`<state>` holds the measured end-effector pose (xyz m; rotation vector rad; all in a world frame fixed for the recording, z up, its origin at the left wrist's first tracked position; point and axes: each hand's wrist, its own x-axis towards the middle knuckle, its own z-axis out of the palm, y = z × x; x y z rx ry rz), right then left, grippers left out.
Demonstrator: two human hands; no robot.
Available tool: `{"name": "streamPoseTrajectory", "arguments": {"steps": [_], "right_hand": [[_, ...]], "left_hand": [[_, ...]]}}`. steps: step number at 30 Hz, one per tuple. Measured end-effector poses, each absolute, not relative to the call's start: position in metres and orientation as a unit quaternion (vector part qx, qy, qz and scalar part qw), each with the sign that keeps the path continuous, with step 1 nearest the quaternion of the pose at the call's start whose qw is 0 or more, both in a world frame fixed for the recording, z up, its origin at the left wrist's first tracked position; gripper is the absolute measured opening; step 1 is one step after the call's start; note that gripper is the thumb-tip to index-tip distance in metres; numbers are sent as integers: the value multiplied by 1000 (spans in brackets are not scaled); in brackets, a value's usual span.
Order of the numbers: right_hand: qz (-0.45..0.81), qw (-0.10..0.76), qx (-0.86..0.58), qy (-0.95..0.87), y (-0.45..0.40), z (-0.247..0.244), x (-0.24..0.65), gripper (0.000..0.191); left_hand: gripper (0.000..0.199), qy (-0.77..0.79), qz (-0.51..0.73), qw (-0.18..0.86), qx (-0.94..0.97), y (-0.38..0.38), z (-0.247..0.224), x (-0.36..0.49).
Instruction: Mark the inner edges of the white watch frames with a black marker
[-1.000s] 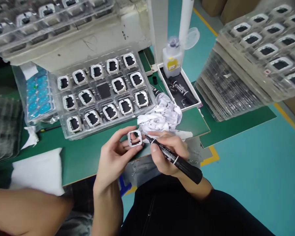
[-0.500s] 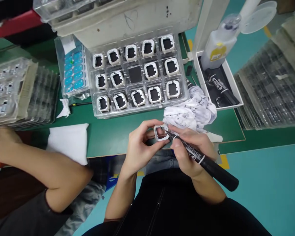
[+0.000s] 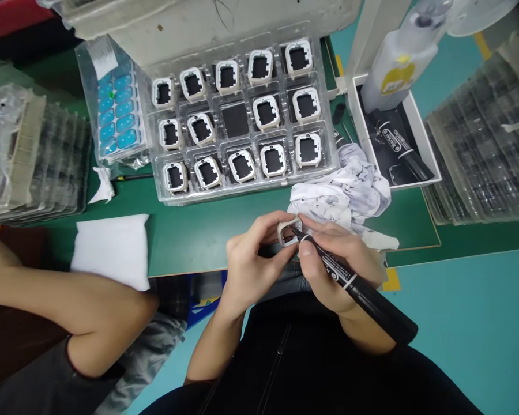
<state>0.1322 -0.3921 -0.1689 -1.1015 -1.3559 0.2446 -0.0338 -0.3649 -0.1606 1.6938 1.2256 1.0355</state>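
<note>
Between the thumb and fingers of my left hand is a small white square frame with rounded corners and an open middle, held tilted. My right hand grips a black marker like a pen, its tip at the frame's inner edge. Whether the tip touches the frame is hard to tell. Ahead of my hands, a clear plastic tray holds several similar white frames in its pockets; one pocket in the middle row shows only its black bottom.
A crumpled cloth lies right of the tray. Beyond it, a white box contains a bottle and another marker. Tray stacks stand on both sides. A folded white cloth lies near a co-worker's arm.
The white frame has turned in my left fingers, so its side wall now shows more. The marker tip stays at its inner edge. The whole view has shifted slightly.
</note>
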Motion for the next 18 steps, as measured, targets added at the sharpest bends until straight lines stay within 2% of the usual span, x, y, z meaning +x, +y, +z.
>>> {"name": "streamPoseTrajectory", "arguments": {"steps": [18], "right_hand": [[70, 633, -487, -598, -388, -168, 129, 32]], "left_hand": [[43, 475, 401, 338, 706, -368, -165, -37]]}}
